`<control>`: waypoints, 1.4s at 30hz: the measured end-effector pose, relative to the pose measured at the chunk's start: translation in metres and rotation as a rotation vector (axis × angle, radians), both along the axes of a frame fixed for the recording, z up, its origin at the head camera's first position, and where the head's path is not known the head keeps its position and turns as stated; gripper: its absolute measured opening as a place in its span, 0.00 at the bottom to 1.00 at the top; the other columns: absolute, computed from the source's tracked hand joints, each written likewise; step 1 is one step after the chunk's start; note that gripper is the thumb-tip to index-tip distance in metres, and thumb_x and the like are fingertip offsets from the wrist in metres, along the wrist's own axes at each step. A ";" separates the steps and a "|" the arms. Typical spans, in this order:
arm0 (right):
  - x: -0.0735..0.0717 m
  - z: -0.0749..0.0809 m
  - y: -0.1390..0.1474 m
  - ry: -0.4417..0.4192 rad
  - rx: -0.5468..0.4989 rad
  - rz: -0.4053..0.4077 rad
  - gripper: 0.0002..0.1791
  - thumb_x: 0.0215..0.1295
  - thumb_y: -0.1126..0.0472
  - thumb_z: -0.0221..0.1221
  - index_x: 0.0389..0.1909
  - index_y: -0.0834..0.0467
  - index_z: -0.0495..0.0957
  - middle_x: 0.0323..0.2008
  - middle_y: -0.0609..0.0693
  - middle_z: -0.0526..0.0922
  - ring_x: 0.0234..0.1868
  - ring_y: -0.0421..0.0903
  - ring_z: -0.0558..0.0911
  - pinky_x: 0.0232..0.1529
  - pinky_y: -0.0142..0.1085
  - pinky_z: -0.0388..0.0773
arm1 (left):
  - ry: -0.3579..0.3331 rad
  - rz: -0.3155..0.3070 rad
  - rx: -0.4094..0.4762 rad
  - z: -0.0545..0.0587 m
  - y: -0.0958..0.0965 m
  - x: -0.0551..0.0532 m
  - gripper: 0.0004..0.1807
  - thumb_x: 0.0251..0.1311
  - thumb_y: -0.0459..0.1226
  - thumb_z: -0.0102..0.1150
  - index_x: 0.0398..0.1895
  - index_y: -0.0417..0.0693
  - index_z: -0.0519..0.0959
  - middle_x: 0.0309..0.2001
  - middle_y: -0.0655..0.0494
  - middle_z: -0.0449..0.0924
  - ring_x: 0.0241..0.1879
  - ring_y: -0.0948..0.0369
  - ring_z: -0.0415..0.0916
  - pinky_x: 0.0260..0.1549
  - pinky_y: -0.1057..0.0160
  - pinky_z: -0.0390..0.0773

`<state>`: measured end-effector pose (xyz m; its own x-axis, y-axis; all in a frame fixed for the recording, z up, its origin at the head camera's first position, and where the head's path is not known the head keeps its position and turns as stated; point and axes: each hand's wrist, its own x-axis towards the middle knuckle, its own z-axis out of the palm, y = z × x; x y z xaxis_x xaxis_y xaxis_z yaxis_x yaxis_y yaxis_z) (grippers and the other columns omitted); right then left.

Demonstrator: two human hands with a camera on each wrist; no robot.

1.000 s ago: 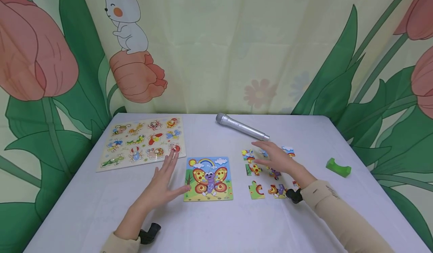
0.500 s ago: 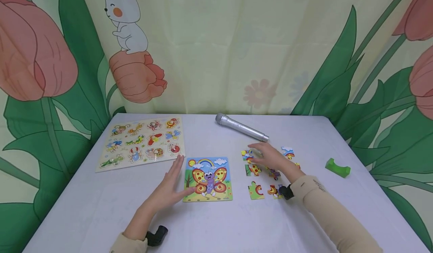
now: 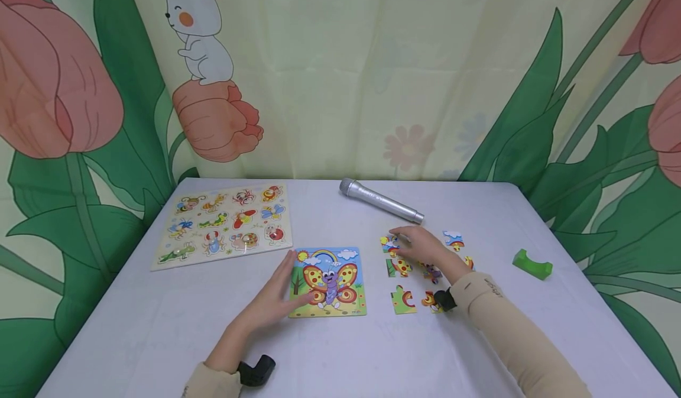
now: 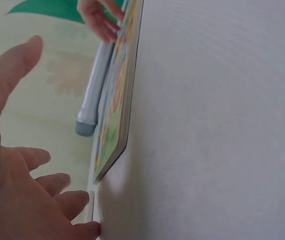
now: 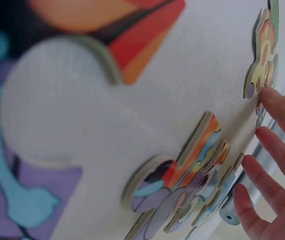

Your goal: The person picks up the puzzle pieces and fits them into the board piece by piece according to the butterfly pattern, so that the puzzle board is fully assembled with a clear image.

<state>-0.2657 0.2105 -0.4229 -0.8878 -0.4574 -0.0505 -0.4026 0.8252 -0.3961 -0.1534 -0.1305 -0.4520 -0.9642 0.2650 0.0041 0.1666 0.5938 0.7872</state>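
My left hand [image 3: 268, 300] lies along the left edge of a square butterfly puzzle board [image 3: 328, 282], fingers extended and thumb over the picture. In the left wrist view that hand [image 4: 37, 200] has spread, relaxed fingers and grips nothing. My right hand [image 3: 425, 247] hovers low over the upper rows of loose jigsaw pieces, its fingertips near the top-left piece [image 3: 388, 243]. Seen from the right wrist, its spread fingers [image 5: 277, 150] reach down by the pieces; a yellow spotted piece [image 5: 265, 55] is close to the thumb. Part of the top row is hidden under the hand.
An insect peg-puzzle board [image 3: 220, 226] sits at the back left. Behind the pieces is a silver microphone [image 3: 382, 200]. A green arched block [image 3: 532, 264] stands on the right. Further jigsaw pieces, such as the lower-left one [image 3: 402, 300], lie under the right forearm and wrist camera.
My left hand has moved right and nearer, from the insect board to the butterfly board's edge. My right hand has shifted slightly left and down over the pieces.
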 end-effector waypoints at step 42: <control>0.004 0.006 -0.038 0.011 -0.161 0.046 0.23 0.54 0.60 0.65 0.51 0.64 0.76 0.47 0.56 0.79 0.51 0.54 0.75 0.54 0.46 0.71 | -0.030 -0.004 -0.121 -0.010 0.004 0.004 0.58 0.40 0.47 0.72 0.70 0.37 0.47 0.70 0.42 0.46 0.70 0.49 0.38 0.66 0.47 0.37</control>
<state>-0.2621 0.1728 -0.4170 -0.8658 -0.4990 0.0367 -0.4437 0.7318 -0.5173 -0.1494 -0.1261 -0.4620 -0.9623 0.2657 -0.0572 0.1466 0.6844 0.7142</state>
